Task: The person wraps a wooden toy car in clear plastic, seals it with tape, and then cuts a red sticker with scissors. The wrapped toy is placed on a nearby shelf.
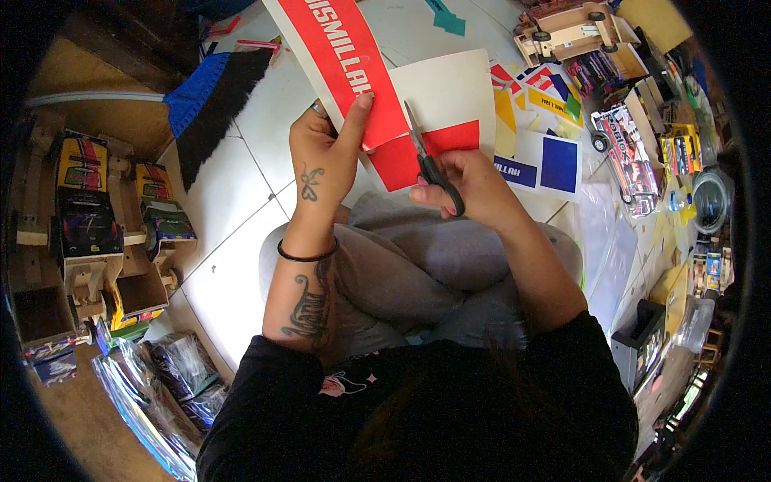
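My left hand (325, 149) pinches a red-and-white sheet, its thumb pressed on a red strip with white lettering (377, 104). In my right hand (478, 185) are scissors (438, 175) with black handles, finger and thumb in the loops. Their blades lie at the edge of the red strip, beside the wider white part of the sheet (446, 84), which has a red block at its lower end. How far the cut runs is hard to make out. Both hands are above my crossed legs, with the sheet between them.
Colourful cut sheets (558, 161) lie on the white tiled floor to the right, beside toy trucks (622, 149). More wooden toy trucks (88, 217) stand at left, near a black-bristled broom (221, 96). Plastic-wrapped packs (181, 365) lie lower left; a teal scrap (446, 18) is beyond.
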A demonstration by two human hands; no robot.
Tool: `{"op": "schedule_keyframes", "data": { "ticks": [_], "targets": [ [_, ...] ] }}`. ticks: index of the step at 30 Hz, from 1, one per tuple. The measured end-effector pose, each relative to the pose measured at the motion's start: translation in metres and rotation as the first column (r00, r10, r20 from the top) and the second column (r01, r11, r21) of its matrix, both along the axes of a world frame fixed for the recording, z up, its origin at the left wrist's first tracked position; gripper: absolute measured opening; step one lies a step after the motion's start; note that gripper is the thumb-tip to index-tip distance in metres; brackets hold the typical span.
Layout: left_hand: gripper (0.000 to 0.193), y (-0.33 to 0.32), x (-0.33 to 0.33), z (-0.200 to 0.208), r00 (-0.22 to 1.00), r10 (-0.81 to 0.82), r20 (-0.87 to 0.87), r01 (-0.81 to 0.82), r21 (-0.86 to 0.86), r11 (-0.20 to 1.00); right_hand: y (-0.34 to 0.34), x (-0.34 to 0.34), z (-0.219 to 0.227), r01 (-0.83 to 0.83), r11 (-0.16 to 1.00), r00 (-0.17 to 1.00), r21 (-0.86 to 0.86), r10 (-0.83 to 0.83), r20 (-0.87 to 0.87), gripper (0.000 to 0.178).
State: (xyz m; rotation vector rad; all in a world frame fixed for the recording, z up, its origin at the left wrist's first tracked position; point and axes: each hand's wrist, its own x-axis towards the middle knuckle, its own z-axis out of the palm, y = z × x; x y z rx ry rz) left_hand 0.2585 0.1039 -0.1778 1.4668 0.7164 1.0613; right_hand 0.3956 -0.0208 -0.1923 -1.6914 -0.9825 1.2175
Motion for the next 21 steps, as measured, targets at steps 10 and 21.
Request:
{"op": "schedule_keyframes", "data": {
  "ticks": [10, 21],
  "targets": [
    [0.026, -0.0005, -0.0001, -0.0008, 1.0, -0.007, 0.011, 0.007, 0.009, 1.0, -0.0011, 0.0012, 0.0023, -0.01, 1.0, 0.998, 0.019, 0.009, 0.055, 0.039],
    [0.025, -0.0007, -0.001, -0.0024, 1.0, -0.013, 0.0, 0.013, -0.002, 1.0, -0.0009, 0.0032, -0.0018, -0.027, 0.999, 0.999, 0.024, 0.026, 0.041, 0.04]
  ]
}}
